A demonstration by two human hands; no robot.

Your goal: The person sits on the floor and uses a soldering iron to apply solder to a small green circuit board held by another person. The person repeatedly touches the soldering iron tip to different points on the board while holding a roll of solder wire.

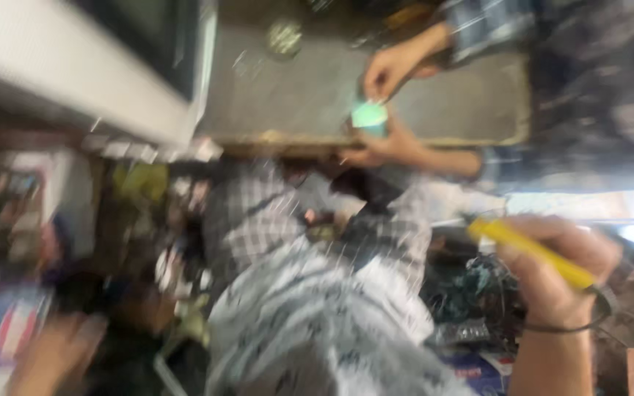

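Fingers [530, 246] of the right hand [552, 275] wrap a yellow tool [533, 253], below the worktop [317, 95]. Left hand [56, 348] is blurred; cannot tell its grip.

Yellow tool handle [533, 253] in the right hand [555, 275]: smooth plastic, slight gloss. Cord loop [603, 308] at that wrist: thin, dark, matt. Checked cloth [317, 293], near centre: woven fabric, soft, matt, grey and white. Bench [471, 99], far: flat grey top, dull and rough-looking, worn pale edge. Small mint-green piece [369, 115] held by another person's hands: smooth; material blurred
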